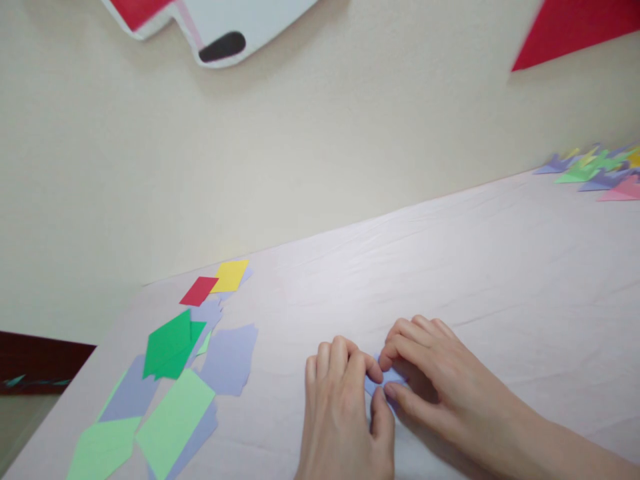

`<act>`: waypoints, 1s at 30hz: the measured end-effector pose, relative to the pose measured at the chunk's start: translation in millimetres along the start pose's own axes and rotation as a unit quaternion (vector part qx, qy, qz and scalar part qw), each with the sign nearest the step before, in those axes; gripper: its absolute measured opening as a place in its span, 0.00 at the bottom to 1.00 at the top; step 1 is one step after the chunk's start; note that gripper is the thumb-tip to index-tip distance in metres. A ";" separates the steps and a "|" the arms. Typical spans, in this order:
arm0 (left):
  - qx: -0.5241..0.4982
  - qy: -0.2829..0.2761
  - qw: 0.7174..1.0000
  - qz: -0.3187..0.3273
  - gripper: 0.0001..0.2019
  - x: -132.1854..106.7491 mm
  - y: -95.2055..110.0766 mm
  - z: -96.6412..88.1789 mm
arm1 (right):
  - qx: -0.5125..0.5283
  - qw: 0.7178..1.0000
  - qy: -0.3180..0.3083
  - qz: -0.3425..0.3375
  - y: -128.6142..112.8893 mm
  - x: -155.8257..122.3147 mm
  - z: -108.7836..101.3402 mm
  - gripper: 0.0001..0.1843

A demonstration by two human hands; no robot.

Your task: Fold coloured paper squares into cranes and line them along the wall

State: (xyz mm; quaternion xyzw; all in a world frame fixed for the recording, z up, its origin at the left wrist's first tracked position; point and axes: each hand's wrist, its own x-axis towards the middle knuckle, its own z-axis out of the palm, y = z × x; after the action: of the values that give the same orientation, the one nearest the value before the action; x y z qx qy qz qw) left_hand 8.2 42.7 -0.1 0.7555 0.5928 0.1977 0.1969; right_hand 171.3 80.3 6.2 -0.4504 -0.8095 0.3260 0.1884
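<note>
A small piece of lilac paper [397, 375], seemingly folded, lies on the pale table between my hands, mostly hidden by the fingers. My left hand [343, 393] is closed at its left side, thumb and index finger pressing on the paper. From the right, my right hand [425, 373] pinches the same piece with its thumb and index fingertips. The fingertips of both hands nearly meet over the paper.
Loose sheets lie to the left: light green paper [175, 420], dark green paper [167, 343], lilac paper [230, 360], red paper [199, 291] and yellow paper [231, 275]. Several folded paper pieces [595, 167] cluster at the far right. A wall [300, 147] borders the table [320, 293].
</note>
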 end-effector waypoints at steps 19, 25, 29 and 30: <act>-0.006 0.000 1.000 -0.005 0.09 -1.5 4.2 -1.8 | -0.012 1.000 0.013 0.008 -5.2 -0.5 0.2 0.08; -0.017 -0.008 1.000 -0.007 0.13 -3.5 3.6 -3.8 | 0.013 1.000 0.014 -0.018 1.8 0.9 -1.7 0.20; -0.029 0.013 0.999 -0.029 0.18 -5.5 4.5 -5.9 | 0.017 0.999 0.011 -0.025 4.1 0.3 -6.4 0.25; -0.031 0.018 0.999 -0.039 0.19 -5.8 5.5 -6.9 | 0.018 0.999 0.011 -0.027 4.1 -0.5 -7.0 0.25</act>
State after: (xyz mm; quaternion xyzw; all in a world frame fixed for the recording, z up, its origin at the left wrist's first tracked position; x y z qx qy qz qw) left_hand 7.8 36.3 8.2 0.7217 0.6188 0.2219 0.2166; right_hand 178.2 83.9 8.3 -0.4288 -0.8129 0.3306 0.2145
